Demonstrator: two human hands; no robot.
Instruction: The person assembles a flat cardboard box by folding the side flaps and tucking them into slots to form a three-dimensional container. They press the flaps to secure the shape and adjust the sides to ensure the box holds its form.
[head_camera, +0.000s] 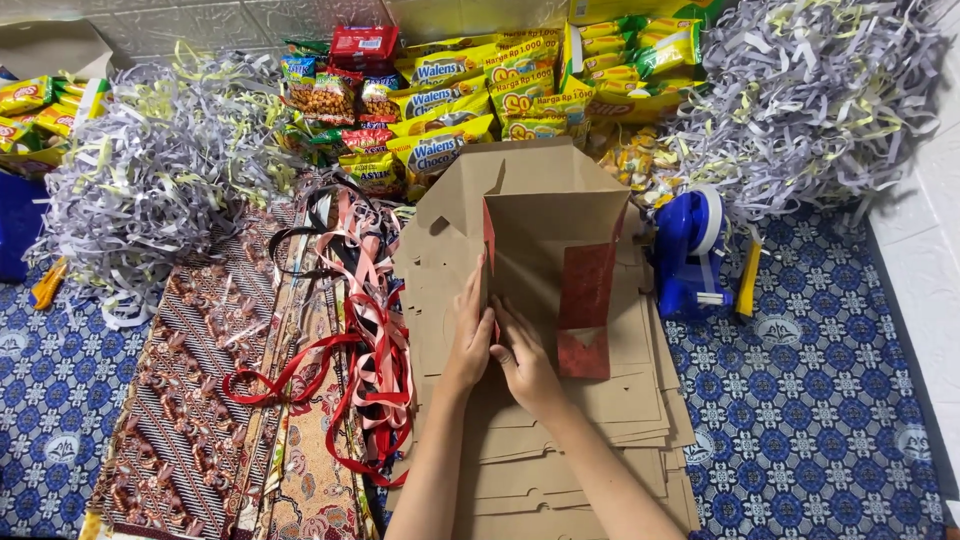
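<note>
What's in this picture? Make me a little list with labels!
left hand: pressed on the side flap of the brown cardboard box
right hand: on the box's lower fold
under the box: stack of flat cardboard sheets
left side: red and pink ribbons
both back corners: shredded paper
back: snack packets
right: blue tape dispenser

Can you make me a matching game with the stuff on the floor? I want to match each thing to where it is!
Things:
1. blue tape dispenser
2. red ribbons
3. snack packets
4. half-folded brown box

Places:
A. at the top, against the wall
B. in the middle, at both hands
C. right of the cardboard stack
D. left of the cardboard stack

Pairs: 1-C, 2-D, 3-A, 4-B. The left hand and right hand both touch the box.
</note>
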